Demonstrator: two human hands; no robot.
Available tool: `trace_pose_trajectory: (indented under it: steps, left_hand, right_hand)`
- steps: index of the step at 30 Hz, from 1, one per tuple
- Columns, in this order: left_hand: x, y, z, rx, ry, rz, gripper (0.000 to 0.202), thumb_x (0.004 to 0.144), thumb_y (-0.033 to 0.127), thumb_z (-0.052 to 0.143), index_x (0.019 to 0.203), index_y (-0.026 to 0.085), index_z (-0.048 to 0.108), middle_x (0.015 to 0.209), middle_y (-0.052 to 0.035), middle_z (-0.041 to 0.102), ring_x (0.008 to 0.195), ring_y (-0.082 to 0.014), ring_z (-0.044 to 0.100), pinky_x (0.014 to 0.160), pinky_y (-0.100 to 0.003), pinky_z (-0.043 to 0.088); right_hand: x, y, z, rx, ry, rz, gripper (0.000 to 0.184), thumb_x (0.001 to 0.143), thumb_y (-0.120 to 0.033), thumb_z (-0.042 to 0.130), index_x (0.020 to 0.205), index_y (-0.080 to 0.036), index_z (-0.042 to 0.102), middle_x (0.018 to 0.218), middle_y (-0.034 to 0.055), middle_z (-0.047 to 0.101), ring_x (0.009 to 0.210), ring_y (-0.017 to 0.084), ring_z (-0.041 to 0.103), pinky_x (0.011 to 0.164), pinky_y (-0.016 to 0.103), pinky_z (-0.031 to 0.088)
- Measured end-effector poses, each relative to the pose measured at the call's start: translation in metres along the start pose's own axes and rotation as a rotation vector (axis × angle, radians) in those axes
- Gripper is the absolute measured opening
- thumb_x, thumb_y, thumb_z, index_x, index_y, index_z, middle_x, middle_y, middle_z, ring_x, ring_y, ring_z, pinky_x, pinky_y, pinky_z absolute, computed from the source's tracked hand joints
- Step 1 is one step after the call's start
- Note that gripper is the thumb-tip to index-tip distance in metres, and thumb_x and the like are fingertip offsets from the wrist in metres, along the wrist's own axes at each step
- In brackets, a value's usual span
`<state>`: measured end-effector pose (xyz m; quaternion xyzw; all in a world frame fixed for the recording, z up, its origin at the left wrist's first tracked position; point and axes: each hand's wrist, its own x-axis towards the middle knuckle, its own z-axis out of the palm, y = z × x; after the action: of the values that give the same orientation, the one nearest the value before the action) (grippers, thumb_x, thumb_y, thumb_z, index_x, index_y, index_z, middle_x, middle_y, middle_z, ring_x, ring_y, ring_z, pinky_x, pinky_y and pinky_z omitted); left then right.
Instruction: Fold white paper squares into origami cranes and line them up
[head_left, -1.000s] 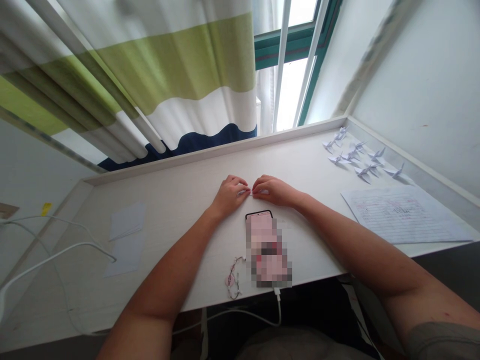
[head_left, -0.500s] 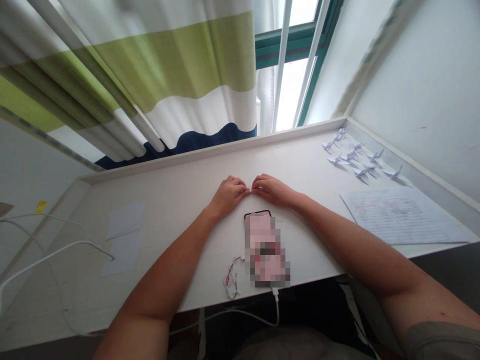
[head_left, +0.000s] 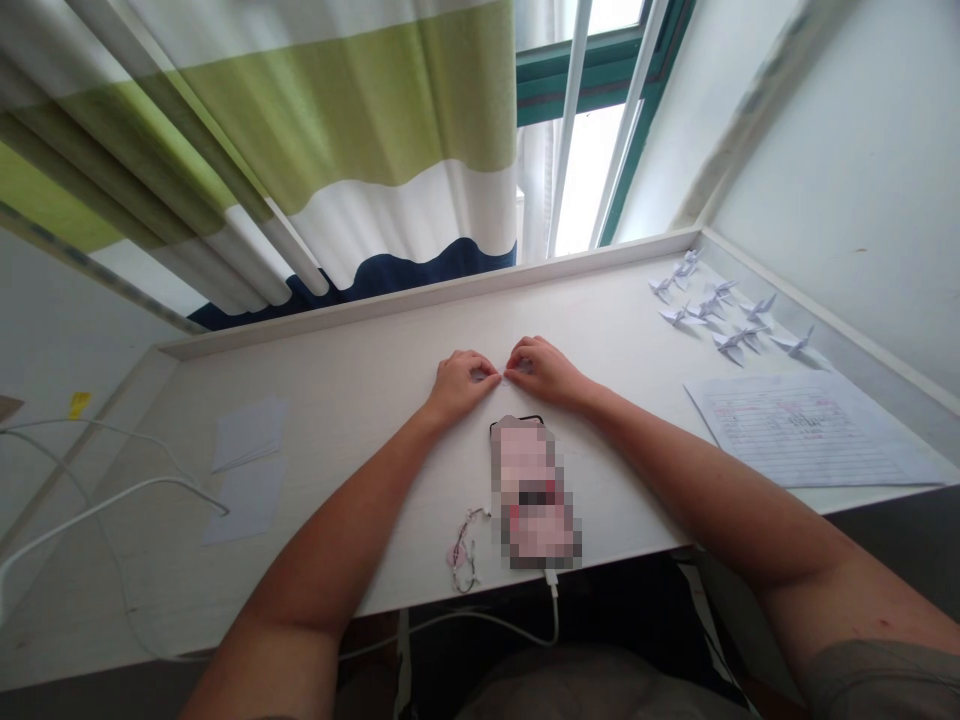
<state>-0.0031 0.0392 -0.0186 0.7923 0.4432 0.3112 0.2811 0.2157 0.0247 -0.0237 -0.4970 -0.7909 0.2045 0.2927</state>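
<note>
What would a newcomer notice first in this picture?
First, the left hand and right hand meeting at mid-desk, pinching a small piece of paper between the fingertips. Then the phone just below them, and the group of paper cranes in the far right corner.

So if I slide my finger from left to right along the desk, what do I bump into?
White cable → blank paper sheets → left hand → right hand → paper cranes → lined sheet.

No words or numbers can be read; the lined white paper sheet (head_left: 810, 430) has print too small to make out.
</note>
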Motion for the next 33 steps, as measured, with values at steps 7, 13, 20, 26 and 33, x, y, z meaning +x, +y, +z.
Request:
trace_pose_trajectory:
  steps: [7, 13, 20, 26, 33]
  left_hand:
    - [-0.001, 0.006, 0.002, 0.016, 0.033, -0.053, 0.007, 0.082, 0.023, 0.081, 0.077, 0.026, 0.078, 0.096, -0.0058, 0.082, 0.106, -0.0300, 0.070, 0.105, -0.049, 0.052]
    - [-0.002, 0.018, -0.003, 0.077, -0.013, -0.142, 0.009, 0.084, 0.022, 0.081, 0.092, 0.026, 0.082, 0.104, -0.0032, 0.083, 0.111, -0.0267, 0.072, 0.108, -0.042, 0.054]
    - [-0.002, 0.014, 0.001, 0.138, -0.014, -0.094, 0.011, 0.089, 0.022, 0.079, 0.096, 0.027, 0.086, 0.108, -0.0040, 0.083, 0.115, -0.0278, 0.072, 0.111, -0.046, 0.054]
    - [-0.003, 0.012, 0.001, 0.154, -0.013, -0.075, 0.013, 0.090, 0.025, 0.078, 0.100, 0.027, 0.086, 0.108, -0.0044, 0.083, 0.115, -0.0280, 0.072, 0.111, -0.047, 0.054]
    - [-0.002, 0.012, -0.002, 0.143, -0.044, -0.064, 0.014, 0.088, 0.025, 0.079, 0.101, 0.027, 0.086, 0.107, -0.0035, 0.084, 0.112, -0.0280, 0.073, 0.108, -0.045, 0.057]
  right_hand:
    - [0.001, -0.006, -0.001, 0.095, 0.058, 0.067, 0.008, 0.086, -0.018, 0.077, 0.079, -0.022, 0.076, 0.103, 0.0111, 0.077, 0.103, 0.030, 0.069, 0.098, 0.050, 0.056]
    - [0.001, -0.009, -0.002, 0.113, 0.114, 0.186, 0.008, 0.081, -0.018, 0.081, 0.079, -0.023, 0.075, 0.101, 0.0103, 0.079, 0.101, 0.031, 0.072, 0.098, 0.051, 0.060]
    - [-0.005, -0.001, -0.009, 0.282, 0.098, 0.162, 0.015, 0.091, -0.016, 0.067, 0.093, -0.023, 0.080, 0.105, 0.0090, 0.082, 0.096, 0.026, 0.075, 0.094, 0.047, 0.062]
    - [-0.003, -0.003, -0.005, 0.211, 0.064, 0.144, 0.006, 0.088, -0.024, 0.076, 0.091, -0.023, 0.081, 0.105, 0.0106, 0.080, 0.095, 0.027, 0.073, 0.091, 0.047, 0.061]
    - [0.006, -0.002, 0.001, 0.136, 0.104, 0.162, 0.005, 0.083, -0.028, 0.081, 0.084, -0.023, 0.081, 0.102, 0.0103, 0.077, 0.095, 0.028, 0.071, 0.093, 0.049, 0.061]
